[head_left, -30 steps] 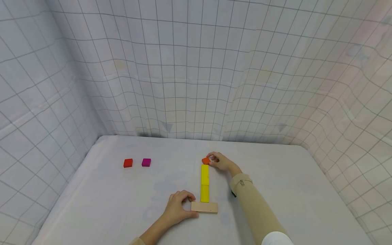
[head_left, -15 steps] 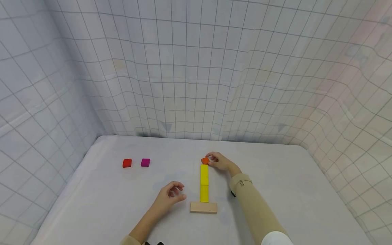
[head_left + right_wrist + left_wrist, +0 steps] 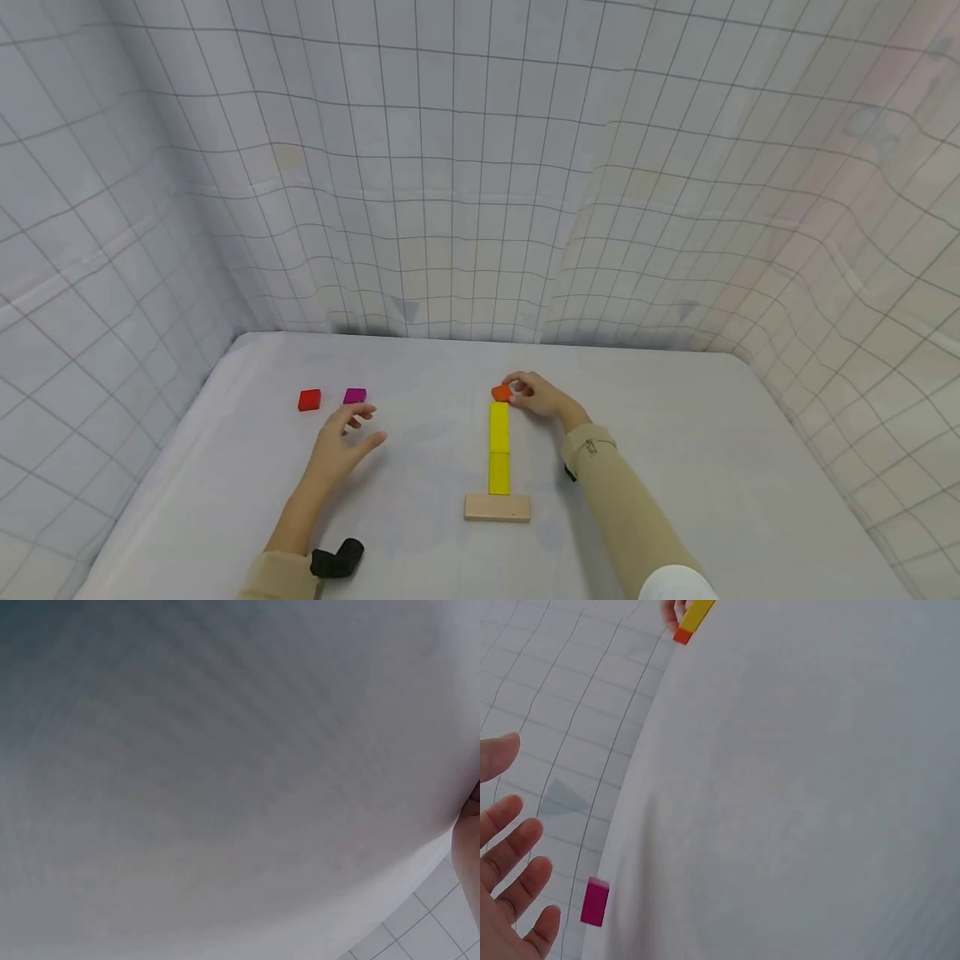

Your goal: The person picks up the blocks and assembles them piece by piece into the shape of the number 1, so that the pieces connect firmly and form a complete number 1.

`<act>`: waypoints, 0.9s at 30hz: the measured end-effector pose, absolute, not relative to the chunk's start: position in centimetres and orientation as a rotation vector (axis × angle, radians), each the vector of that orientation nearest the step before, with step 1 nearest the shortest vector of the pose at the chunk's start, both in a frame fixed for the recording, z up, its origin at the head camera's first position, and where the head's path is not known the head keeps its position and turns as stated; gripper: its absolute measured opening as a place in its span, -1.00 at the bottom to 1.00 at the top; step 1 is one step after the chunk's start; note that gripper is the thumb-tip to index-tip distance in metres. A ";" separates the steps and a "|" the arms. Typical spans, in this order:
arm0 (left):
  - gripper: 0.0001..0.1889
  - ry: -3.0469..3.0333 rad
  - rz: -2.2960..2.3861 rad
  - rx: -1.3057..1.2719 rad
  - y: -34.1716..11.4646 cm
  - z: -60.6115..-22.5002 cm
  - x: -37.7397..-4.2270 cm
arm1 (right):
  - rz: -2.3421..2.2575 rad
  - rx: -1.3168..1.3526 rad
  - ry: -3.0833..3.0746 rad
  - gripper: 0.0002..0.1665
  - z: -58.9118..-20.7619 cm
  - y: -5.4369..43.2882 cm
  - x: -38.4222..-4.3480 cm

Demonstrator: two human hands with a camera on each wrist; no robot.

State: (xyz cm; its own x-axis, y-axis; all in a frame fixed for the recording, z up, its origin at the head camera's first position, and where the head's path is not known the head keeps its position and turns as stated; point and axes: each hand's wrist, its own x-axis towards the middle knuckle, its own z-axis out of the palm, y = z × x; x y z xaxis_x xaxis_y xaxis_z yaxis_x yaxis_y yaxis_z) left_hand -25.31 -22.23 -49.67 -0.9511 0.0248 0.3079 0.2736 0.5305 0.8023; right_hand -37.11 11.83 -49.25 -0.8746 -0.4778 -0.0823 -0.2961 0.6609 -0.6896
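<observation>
My right hand pinches an orange block at the far end of a line of blocks. Below that block, two yellow blocks lie end to end, with a plain wooden block set crosswise at their near end. My left hand hovers with spread, bent fingers and holds nothing. Just beyond its fingertips lies a purple block, partly covered by them in the head view; the left wrist view has the purple block beside the fingers. Only an edge of my right hand enters the right wrist view.
A red block lies left of the purple one. The white-covered table ends at a grid-patterned curtain at the back and sides. A black strap piece sits at my left wrist.
My left hand has let go of the wooden block and moved left and away from me, to the purple block. My right hand stays at the orange block.
</observation>
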 end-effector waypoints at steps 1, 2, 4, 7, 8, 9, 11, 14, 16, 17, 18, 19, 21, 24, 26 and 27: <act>-0.57 -2.512 -1.364 -0.244 -22.7 -49.6 -25.5 | -1.024 -0.631 2.624 -0.66 -49.3 11.8 -37.1; -0.57 -2.508 -1.343 -0.238 -23.2 -49.5 -25.6 | -1.023 -0.635 2.624 -0.66 -49.3 11.9 -37.1; -0.57 -2.497 -1.295 -0.223 -24.0 -49.4 -25.9 | -1.024 -0.634 2.622 -0.66 -49.3 11.8 -37.2; -0.57 -2.484 -1.215 -0.188 -25.2 -49.4 -26.3 | -1.024 -0.609 2.614 -0.65 -49.1 11.7 -37.3; -0.56 -2.476 -1.191 -0.176 -25.6 -49.4 -26.4 | -1.020 -0.599 2.615 -0.64 -49.1 11.7 -37.3; -0.55 -2.476 -1.164 -0.164 -25.9 -49.5 -26.5 | -1.015 -0.590 2.615 -0.64 -49.1 11.6 -37.3; -0.54 -2.481 -1.119 -0.146 -26.6 -49.5 -26.7 | -1.007 -0.580 2.615 -0.64 -49.0 11.6 -37.3; -0.52 -2.504 -1.081 -0.123 -27.4 -49.6 -26.9 | -1.004 -0.571 2.615 -0.64 -49.0 11.6 -37.3; -0.50 -2.530 -1.070 -0.101 -28.0 -49.7 -27.1 | -1.011 -0.577 2.611 -0.64 -49.0 11.6 -37.3; -0.49 -2.542 -1.067 -0.090 -28.3 -49.7 -27.2 | -1.011 -0.581 2.612 -0.65 -49.0 11.6 -37.3; -0.48 -2.553 -1.065 -0.079 -28.5 -49.8 -27.3 | -1.011 -0.586 2.613 -0.65 -49.1 11.7 -37.3; -0.48 -2.564 -1.063 -0.067 -28.8 -49.8 -27.4 | -1.008 -0.593 2.612 -0.65 -49.1 11.7 -37.3; -0.47 -2.579 -1.053 -0.053 -29.3 -50.0 -27.5 | -1.005 -0.605 2.616 -0.66 -49.1 11.7 -37.3; -0.47 -2.582 -1.030 -0.035 -29.9 -50.0 -27.9 | -1.004 -0.601 2.614 -0.66 -49.0 11.7 -37.3; -0.46 -2.591 -1.013 -0.028 -30.2 -50.0 -28.0 | -1.006 -0.588 2.611 -0.66 -48.9 11.7 -37.2; -0.44 -2.601 -1.003 -0.025 -30.4 -50.0 -28.1 | -1.006 -0.581 2.608 -0.66 -48.9 11.6 -37.2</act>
State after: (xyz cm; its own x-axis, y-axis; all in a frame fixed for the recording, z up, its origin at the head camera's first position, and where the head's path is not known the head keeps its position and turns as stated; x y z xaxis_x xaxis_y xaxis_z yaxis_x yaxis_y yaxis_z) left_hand -28.14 -30.36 -49.97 -0.9379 -0.1088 0.3295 0.1407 0.7489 0.6476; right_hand -37.18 11.65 -48.89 -0.8783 -0.4635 -0.1176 -0.2645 0.6757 -0.6881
